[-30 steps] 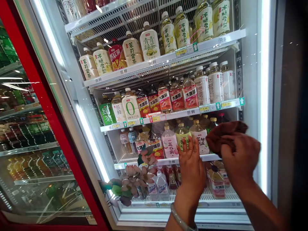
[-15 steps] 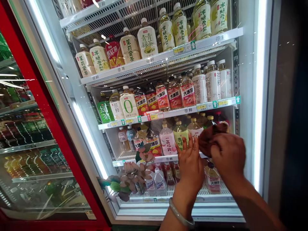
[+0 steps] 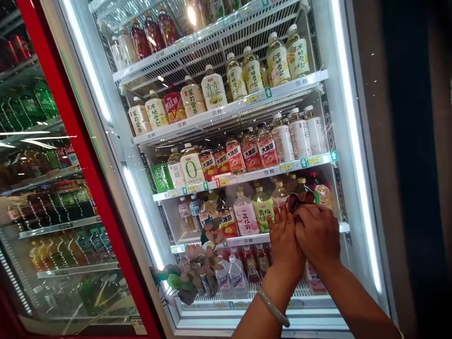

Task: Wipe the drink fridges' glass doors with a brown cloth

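With my right hand (image 3: 319, 230) I grasp a brown cloth (image 3: 300, 198), bunched under curled fingers, in the right half of the cooler's glass door (image 3: 353, 256), well above its lower edge. My left hand (image 3: 286, 242) holds nothing; its fingers are straight, a little apart, and seem to rest on the glass (the contact itself I cannot see clearly). The two hands touch. I judge that the cloth could slip if my grip becomes loose, and the bracelet (image 3: 272, 307) could knock the glass if my left wrist leans too near.
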Tool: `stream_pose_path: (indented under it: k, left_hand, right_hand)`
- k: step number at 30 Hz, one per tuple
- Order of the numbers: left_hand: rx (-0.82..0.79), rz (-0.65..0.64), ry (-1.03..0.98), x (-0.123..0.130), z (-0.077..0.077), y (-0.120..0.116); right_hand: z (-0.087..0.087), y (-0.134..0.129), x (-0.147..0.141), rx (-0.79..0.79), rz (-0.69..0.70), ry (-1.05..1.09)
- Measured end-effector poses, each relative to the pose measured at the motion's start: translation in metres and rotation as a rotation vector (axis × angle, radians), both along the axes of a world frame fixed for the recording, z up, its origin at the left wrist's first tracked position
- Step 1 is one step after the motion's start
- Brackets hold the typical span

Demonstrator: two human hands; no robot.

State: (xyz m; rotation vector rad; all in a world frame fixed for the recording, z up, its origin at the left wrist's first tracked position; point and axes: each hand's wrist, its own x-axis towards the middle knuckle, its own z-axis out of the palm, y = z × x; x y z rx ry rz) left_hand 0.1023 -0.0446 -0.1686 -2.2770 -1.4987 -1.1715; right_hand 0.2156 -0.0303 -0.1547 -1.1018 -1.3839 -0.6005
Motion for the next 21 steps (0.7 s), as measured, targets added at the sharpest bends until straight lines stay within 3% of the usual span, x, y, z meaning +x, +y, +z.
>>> stream_pose_path:
  k: [4, 8, 11, 16, 18, 21]
  left_hand:
    - [0.022, 0.032, 0.063, 0.005, 0.004, -0.001]
    - [0.036, 0.044, 0.108, -0.002, 0.002, -0.008]
    - [0.021, 0.051, 0.086, -0.003, -0.001, -0.008]
    - [0.059, 0.026, 0.053, 0.001, 0.0, -0.003]
    - [0.082, 0.013, 0.051, 0.001, 0.002, 0.0]
    - [0.083, 0.004, 0.054, 0.002, 0.005, 0.002]
  right_hand:
    - [-0.001, 0.009, 0.033, 0.032, 0.062, 0.0]
    - [-0.014, 0.029, 0.074, 0.06, -0.158, 0.256]
    - [-0.016, 0.026, 0.06, 0.046, -0.165, 0.211]
    - [-0.005, 0.007, 0.008, 0.08, 0.002, 0.049]
    - [-0.002, 0.008, 0.01, 0.059, 0.058, 0.006]
    - [-0.005, 0.022, 0.042, 0.092, 0.039, 0.045]
